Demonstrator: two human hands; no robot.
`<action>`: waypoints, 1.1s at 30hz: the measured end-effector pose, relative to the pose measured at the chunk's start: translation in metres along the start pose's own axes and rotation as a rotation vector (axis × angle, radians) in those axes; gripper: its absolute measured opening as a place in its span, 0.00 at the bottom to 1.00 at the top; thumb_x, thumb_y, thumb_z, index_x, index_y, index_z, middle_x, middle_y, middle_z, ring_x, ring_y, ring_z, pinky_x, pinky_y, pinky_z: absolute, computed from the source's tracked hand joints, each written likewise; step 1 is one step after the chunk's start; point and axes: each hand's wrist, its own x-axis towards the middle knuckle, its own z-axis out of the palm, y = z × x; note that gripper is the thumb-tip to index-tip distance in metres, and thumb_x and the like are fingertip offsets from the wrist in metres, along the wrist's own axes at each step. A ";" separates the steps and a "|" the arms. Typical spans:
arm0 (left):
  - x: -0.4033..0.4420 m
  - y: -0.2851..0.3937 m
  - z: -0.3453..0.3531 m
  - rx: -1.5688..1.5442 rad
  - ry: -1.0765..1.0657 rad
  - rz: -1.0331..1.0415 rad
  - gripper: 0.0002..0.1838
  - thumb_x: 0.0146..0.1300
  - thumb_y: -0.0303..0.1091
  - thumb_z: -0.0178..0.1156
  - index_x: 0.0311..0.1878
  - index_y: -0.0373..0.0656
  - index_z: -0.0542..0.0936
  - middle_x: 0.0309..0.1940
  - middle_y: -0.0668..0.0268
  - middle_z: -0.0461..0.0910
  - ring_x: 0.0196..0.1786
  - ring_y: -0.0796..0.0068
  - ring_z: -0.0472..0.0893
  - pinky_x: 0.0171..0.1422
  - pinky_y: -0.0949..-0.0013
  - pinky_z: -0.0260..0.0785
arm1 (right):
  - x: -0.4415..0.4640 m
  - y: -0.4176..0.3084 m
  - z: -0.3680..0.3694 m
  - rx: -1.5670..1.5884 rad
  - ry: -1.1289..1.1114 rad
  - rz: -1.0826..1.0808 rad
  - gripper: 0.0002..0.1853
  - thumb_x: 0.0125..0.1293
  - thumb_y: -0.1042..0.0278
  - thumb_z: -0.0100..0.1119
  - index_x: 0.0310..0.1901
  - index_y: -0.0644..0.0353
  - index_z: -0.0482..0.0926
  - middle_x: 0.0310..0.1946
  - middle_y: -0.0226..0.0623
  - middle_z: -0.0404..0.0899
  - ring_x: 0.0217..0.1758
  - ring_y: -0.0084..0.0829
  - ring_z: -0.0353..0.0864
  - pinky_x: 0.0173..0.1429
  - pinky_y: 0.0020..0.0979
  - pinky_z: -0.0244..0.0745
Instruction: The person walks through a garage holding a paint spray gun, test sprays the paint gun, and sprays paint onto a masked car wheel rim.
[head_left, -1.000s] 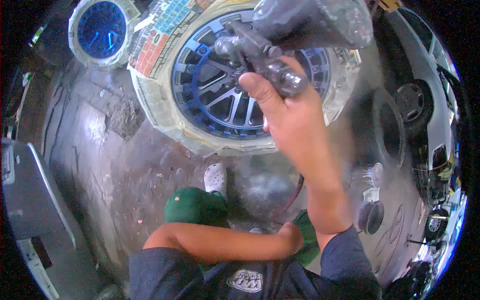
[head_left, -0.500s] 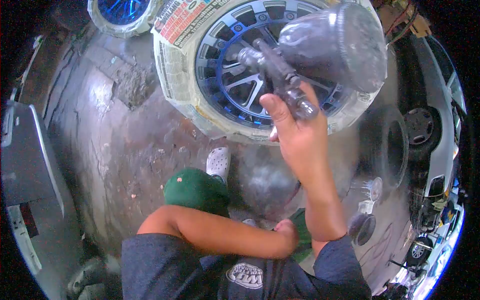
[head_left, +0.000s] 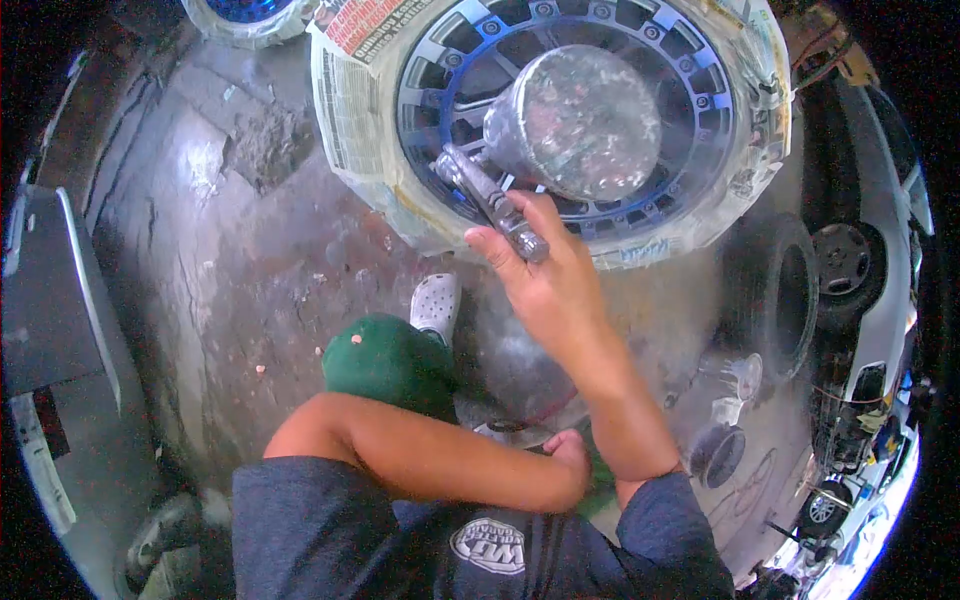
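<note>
My right hand [head_left: 555,280] is closed around the handle of a metal paint spray gun [head_left: 490,200]. The gun's paint-smeared cup [head_left: 590,125] faces up at me and hides the middle of a wheel rim [head_left: 427,100] in blue and silver. Newspaper and tape masking [head_left: 350,150] rings the rim, over what seems to be its tyre. My left forearm lies across my lap, and my left hand [head_left: 570,455] is curled shut near my right leg. Whatever its fingers hold, if anything, is hidden.
Another masked wheel [head_left: 250,25] with blue paint lies at the upper left. To the right stand a bare tyre [head_left: 790,300], a clear cup [head_left: 740,378] and a dark round container [head_left: 718,455]. A grey car [head_left: 890,270] is at the far right, a grey panel [head_left: 60,300] at the left.
My right hand has moved left and slightly down with the spray gun. The gun has turned, so the cup now shows its flat end. My left hand stays nearly in place.
</note>
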 end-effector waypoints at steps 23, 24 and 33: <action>0.004 0.005 0.021 -0.103 -0.127 0.003 0.24 0.56 0.41 0.70 0.55 0.43 0.87 0.55 0.57 0.85 0.55 0.47 0.84 0.51 0.33 0.75 | -0.140 0.118 -0.022 0.064 0.176 0.721 0.24 0.71 0.48 0.64 0.54 0.61 0.76 0.21 0.46 0.80 0.23 0.41 0.83 0.29 0.39 0.73; 0.001 0.005 0.024 -0.064 -0.100 -0.004 0.23 0.56 0.41 0.70 0.55 0.42 0.87 0.55 0.56 0.85 0.55 0.47 0.84 0.51 0.34 0.75 | -0.145 0.119 -0.027 0.075 0.219 0.728 0.24 0.71 0.48 0.64 0.54 0.62 0.76 0.20 0.44 0.79 0.22 0.37 0.81 0.28 0.38 0.72; -0.015 -0.004 0.015 0.045 -0.054 0.052 0.24 0.54 0.38 0.71 0.54 0.39 0.87 0.55 0.54 0.85 0.56 0.50 0.85 0.54 0.38 0.76 | -0.159 0.104 -0.076 0.134 0.589 0.774 0.24 0.72 0.52 0.63 0.58 0.63 0.74 0.34 0.31 0.80 0.22 0.18 0.72 0.29 0.26 0.71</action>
